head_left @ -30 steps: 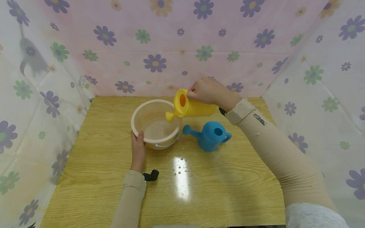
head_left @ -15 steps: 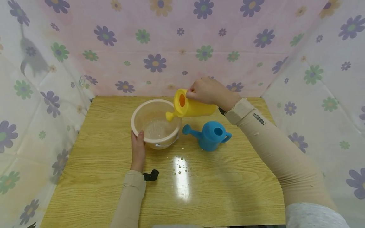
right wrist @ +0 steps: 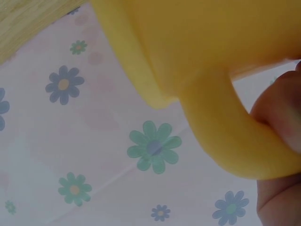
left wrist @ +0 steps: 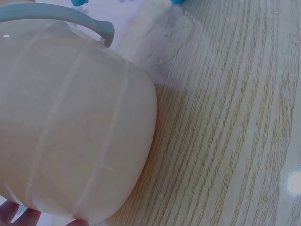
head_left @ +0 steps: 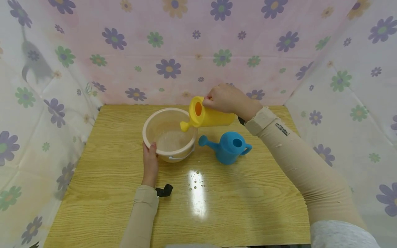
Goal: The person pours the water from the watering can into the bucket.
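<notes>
My right hand grips a yellow watering can by its handle and holds it tipped on its side, spout down over a pale pink bucket. Water lies in the bucket's bottom. My left hand holds the bucket's near left wall, thumb at the rim. In the left wrist view the bucket wall fills the frame, its grey bail handle at the top. A blue watering can stands upright on the table, right of the bucket.
The wooden table carries water drops in front of the bucket. Floral cloth walls close in the back and both sides. A small black piece shows at my left wrist.
The water surface in the bucket ripples a little differently. Both hands and the yellow can stay where they were.
</notes>
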{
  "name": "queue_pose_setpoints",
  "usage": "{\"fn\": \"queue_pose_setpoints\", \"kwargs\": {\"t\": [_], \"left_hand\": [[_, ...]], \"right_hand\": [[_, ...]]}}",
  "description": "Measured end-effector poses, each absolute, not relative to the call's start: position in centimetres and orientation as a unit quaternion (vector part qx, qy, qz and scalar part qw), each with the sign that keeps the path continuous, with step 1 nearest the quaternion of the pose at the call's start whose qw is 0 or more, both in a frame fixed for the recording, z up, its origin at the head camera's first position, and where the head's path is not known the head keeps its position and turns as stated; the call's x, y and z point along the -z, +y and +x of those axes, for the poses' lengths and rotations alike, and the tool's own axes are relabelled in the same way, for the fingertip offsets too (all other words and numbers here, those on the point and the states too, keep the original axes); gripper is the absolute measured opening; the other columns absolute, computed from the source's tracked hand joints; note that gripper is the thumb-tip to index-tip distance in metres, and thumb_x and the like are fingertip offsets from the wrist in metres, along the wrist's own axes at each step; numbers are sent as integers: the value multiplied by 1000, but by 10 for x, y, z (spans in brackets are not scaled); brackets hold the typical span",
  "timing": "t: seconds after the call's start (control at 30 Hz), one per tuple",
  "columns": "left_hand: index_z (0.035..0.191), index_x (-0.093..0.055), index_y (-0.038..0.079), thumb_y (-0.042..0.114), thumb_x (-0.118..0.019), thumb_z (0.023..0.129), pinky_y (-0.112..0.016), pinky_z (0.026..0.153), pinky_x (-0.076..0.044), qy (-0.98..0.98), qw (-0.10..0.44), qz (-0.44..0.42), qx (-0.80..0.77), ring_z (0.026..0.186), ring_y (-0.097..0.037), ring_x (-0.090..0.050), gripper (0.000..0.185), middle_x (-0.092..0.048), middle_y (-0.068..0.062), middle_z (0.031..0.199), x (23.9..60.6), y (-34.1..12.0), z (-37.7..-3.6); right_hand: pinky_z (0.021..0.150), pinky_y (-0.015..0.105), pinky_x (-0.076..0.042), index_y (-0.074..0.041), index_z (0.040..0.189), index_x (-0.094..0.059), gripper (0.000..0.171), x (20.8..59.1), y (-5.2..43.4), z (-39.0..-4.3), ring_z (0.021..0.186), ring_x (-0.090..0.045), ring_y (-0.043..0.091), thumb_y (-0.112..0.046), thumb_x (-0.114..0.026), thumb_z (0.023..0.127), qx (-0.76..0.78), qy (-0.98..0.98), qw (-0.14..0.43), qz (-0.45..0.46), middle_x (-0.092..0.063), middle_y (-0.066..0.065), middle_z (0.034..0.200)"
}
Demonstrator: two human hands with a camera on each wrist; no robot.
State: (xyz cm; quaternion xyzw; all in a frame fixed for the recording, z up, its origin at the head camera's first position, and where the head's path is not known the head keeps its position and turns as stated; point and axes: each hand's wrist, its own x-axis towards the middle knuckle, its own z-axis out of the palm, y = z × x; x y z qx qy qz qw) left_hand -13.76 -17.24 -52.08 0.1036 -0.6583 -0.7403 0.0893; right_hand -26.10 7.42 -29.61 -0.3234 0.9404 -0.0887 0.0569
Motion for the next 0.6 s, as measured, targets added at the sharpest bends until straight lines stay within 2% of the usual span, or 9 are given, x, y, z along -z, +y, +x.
{"fn": "queue_pose_setpoints", "kwargs": {"t": [0.17,0.33,0.6], "left_hand": [[143,-11,25,35,-37,95,-43,99,-27,-656,88,103,742,121,-20,-35,55,-27,-10,140,514,-171,-136],[143,-9,19,35,-36,95,-44,99,-27,-667,89,100,733,120,-19,-35,57,-26,-13,141,504,-169,-132],[142,-13,29,39,-39,94,-42,99,-27,-651,89,108,746,123,-24,-33,55,-26,-7,141,522,-172,-139]], "right_hand": [[43,25,-21,-13,50,-37,36,296,75,-262,41,-28,15,-28,-42,82,88,942,61,-319,-29,-1,47],[44,25,-22,-13,51,-37,35,298,77,-264,42,-29,15,-29,-42,82,91,943,61,-315,-30,-1,48],[49,28,-24,-13,50,-36,33,311,102,-280,46,-29,18,-24,-41,81,145,942,62,-296,-28,0,48]]}}
